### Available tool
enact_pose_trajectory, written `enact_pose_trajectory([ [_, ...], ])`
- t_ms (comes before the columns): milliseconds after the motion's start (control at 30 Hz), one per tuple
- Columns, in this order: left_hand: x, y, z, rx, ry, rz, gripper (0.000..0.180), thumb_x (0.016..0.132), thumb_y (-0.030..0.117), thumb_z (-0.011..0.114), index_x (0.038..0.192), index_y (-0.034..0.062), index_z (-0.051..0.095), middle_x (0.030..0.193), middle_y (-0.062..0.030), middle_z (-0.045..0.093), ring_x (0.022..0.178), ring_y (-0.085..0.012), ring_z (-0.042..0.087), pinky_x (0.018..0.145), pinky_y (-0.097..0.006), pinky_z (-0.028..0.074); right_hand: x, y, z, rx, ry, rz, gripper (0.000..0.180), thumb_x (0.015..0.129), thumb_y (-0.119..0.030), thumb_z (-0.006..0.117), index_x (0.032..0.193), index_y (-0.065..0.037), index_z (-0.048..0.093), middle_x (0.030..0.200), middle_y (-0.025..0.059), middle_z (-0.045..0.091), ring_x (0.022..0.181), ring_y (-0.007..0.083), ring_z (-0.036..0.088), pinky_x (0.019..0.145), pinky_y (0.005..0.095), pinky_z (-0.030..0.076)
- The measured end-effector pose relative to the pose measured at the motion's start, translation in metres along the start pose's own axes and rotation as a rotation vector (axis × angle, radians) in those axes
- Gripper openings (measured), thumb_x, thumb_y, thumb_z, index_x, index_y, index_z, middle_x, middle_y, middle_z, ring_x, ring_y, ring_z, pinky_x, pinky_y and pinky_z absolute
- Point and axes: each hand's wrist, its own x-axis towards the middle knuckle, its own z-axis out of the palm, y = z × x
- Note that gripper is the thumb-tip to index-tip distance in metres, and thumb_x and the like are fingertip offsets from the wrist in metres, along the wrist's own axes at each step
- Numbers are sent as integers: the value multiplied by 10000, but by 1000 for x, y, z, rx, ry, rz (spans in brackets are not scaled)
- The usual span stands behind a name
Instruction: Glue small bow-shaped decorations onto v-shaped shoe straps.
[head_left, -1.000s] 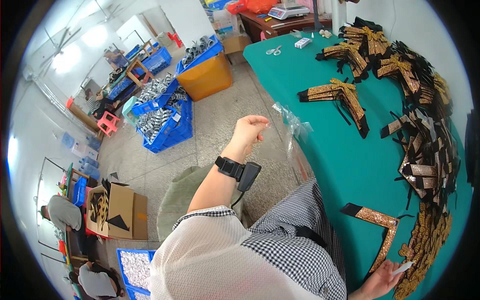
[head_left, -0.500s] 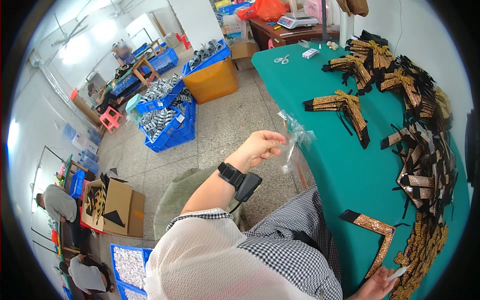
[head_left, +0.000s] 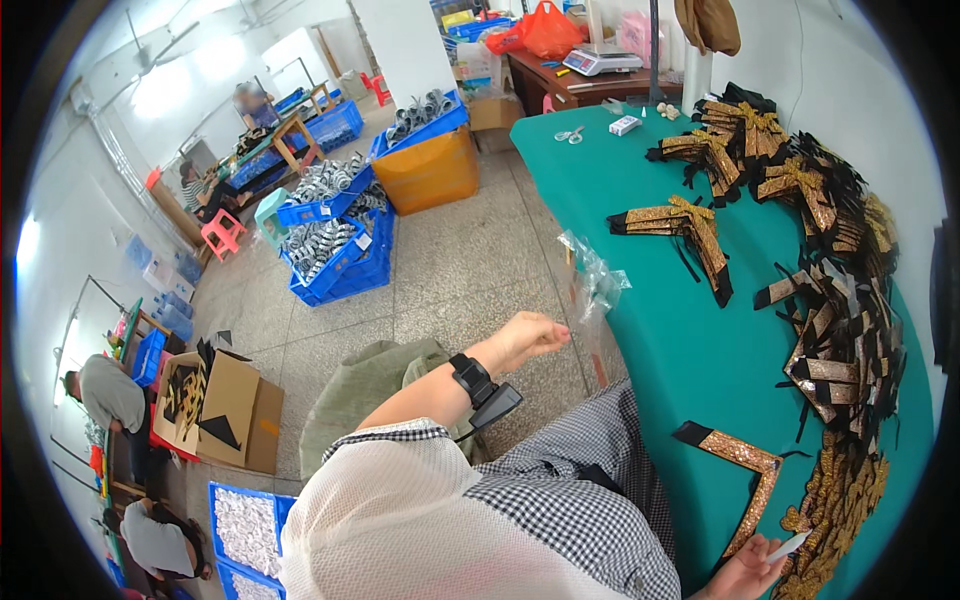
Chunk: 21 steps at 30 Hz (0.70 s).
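Observation:
My left hand point(head_left: 528, 340) is in the air left of the table edge, its fingers curled together; whatever is in them is too small to make out. Crumpled clear plastic film point(head_left: 598, 282) hangs at the table edge, a little apart from that hand. At the lower right my right hand point(head_left: 745, 570) grips a thin white pointed piece point(head_left: 789, 546). Next to it lies a V-shaped gold glitter band point(head_left: 755, 462) with a black end. Gold lace-like appliqués point(head_left: 835, 515) are heaped on the far side of the right hand.
The green table point(head_left: 650, 330) bears stacks of finished-looking gold and black bands point(head_left: 690, 232), scissors point(head_left: 570, 134) and a small white box point(head_left: 625, 125). Blue crates point(head_left: 340, 270) and a cardboard box point(head_left: 230, 415) stand on the floor. Several people sit working at the left.
My left hand has moved down, away from the clear film, and its fingers have curled in more. The right hand keeps the white piece in nearly the same place.

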Motion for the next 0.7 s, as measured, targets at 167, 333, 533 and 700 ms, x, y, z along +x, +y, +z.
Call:
enact_pose_trajectory([
  [167,-4,-6,-5,-131,-44,-24,196,796,33,479,968,-54,514,1100,-181,501,1035,-251,511,892,-311,445,2,-2,-7,64,-32,35,116,815,-92,497,763,-4,551,543,57,521,589,186,496,752,354,401],
  [333,-19,-1,-1,29,-67,8,232,860,198,516,978,-2,504,994,-128,531,965,-195,535,841,-283,456,1,-1,-4,78,-37,35,110,815,-89,493,791,2,549,543,66,521,591,197,499,760,355,395],
  [533,-27,4,-3,130,41,13,247,857,242,534,966,21,519,901,-85,570,798,-160,573,671,-271,476,2,-2,-13,87,-66,30,125,830,-115,489,854,2,528,539,67,515,609,220,504,772,372,387],
  [700,-27,6,-16,313,178,70,219,820,239,566,873,27,559,739,-55,585,656,-120,542,550,-238,413,4,-2,-18,61,-41,17,141,846,-140,478,861,-7,524,541,63,511,628,229,503,779,387,379],
])
